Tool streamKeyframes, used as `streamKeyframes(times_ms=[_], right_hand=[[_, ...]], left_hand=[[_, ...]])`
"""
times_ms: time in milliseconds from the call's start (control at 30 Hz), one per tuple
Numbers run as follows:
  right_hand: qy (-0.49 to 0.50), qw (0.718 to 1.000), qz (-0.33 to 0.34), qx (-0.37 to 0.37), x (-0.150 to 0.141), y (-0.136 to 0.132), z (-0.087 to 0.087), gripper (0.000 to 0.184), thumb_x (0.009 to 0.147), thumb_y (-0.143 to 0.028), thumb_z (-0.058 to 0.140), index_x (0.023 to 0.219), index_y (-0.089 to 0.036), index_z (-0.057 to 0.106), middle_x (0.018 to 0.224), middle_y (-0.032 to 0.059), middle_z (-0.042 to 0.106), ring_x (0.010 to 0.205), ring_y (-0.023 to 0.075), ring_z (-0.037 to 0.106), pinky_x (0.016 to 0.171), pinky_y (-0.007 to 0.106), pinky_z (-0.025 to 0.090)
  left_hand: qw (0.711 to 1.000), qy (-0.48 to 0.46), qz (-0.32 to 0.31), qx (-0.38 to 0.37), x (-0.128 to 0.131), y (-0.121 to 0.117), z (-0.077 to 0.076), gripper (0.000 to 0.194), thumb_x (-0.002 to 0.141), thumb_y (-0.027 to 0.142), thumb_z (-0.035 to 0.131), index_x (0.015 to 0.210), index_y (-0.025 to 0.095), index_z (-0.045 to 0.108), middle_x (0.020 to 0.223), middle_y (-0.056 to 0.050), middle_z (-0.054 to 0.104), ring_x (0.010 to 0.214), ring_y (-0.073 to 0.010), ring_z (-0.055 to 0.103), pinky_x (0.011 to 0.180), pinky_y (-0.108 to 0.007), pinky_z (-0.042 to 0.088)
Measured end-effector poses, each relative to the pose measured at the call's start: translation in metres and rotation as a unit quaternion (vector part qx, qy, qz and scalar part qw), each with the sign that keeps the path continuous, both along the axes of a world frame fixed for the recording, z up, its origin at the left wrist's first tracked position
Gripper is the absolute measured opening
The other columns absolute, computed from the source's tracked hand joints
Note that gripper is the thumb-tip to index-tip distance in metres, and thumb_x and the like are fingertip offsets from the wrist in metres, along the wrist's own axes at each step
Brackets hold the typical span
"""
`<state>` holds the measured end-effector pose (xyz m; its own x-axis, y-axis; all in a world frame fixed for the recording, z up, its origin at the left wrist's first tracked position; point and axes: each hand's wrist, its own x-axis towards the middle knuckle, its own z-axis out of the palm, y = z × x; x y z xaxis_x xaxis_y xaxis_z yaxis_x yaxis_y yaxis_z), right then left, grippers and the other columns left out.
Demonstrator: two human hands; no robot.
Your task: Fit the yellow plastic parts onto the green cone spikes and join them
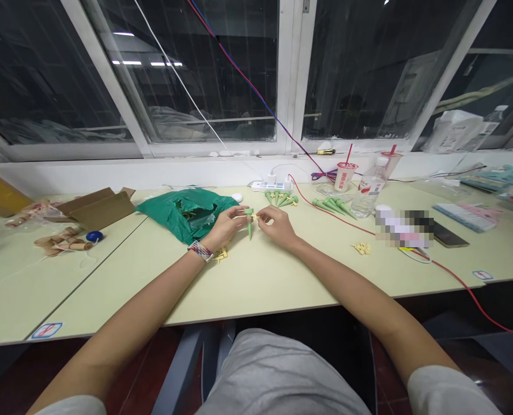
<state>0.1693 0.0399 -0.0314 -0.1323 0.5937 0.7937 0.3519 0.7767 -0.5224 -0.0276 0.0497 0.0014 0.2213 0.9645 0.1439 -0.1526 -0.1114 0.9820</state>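
Observation:
Between the fingertips of my left hand (224,229), a green plastic spike (249,226) hangs point down above the table. My right hand (279,228) pinches a small yellow plastic piece (255,217) against the upper side of that spike; whether it is seated there I cannot tell. Loose yellow pieces (221,256) lie beside my left wrist, partly hidden by it. Behind my hands rest several green spikes with yellow pieces on them (280,199). Farther right is another group of green spikes (334,205). A torn green plastic bag (165,210) sits just left of my left hand.
To the right stand a water bottle (364,196) and a drink cup (345,176) with a straw. A small yellow pile (362,248) and a phone (449,233) lie nearer. A red cable (455,279) crosses the right side. At left are a cardboard box (94,210) and wooden pieces (64,242).

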Motion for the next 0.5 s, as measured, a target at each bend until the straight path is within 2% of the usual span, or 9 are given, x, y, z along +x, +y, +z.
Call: streamKeyframes(times_ms=[200, 367, 500], right_hand=[[-0.013, 1.000, -0.001, 0.004, 0.0026, -0.0005, 0.0046, 0.011, 0.089, -0.019, 0.060, 0.089, -0.020, 0.071, 0.086, 0.0031, 0.068, 0.074, 0.0153, 0.065, 0.075, 0.030, 0.054], [0.054, 0.996, 0.001, -0.073, 0.0012, -0.0007, 0.0065, 0.010, 0.083, -0.022, 0.062, 0.087, -0.021, 0.071, 0.083, 0.0025, 0.071, 0.073, 0.0160, 0.067, 0.073, 0.030, 0.055], [0.122, 0.981, 0.009, -0.148, -0.0013, 0.0000, 0.0055, 0.010, 0.078, -0.025, 0.067, 0.085, -0.021, 0.072, 0.076, 0.0009, 0.070, 0.073, 0.0171, 0.067, 0.071, 0.030, 0.054]], left_hand=[[1.000, 0.006, -0.010, 0.001, 0.0000, -0.0029, 0.0036, 0.057, 0.056, 0.029, 0.101, 0.106, 0.017, 0.078, 0.095, -0.006, 0.076, 0.087, -0.0182, 0.071, 0.087, -0.033, 0.055], [1.000, -0.017, -0.017, -0.014, -0.0005, -0.0012, 0.0050, 0.058, 0.058, 0.030, 0.101, 0.110, 0.016, 0.079, 0.096, -0.008, 0.079, 0.092, -0.0200, 0.072, 0.094, -0.036, 0.056], [0.999, -0.032, -0.015, -0.011, -0.0005, 0.0005, 0.0044, 0.057, 0.058, 0.028, 0.101, 0.110, 0.016, 0.080, 0.091, -0.007, 0.079, 0.091, -0.0191, 0.072, 0.098, -0.038, 0.056]])
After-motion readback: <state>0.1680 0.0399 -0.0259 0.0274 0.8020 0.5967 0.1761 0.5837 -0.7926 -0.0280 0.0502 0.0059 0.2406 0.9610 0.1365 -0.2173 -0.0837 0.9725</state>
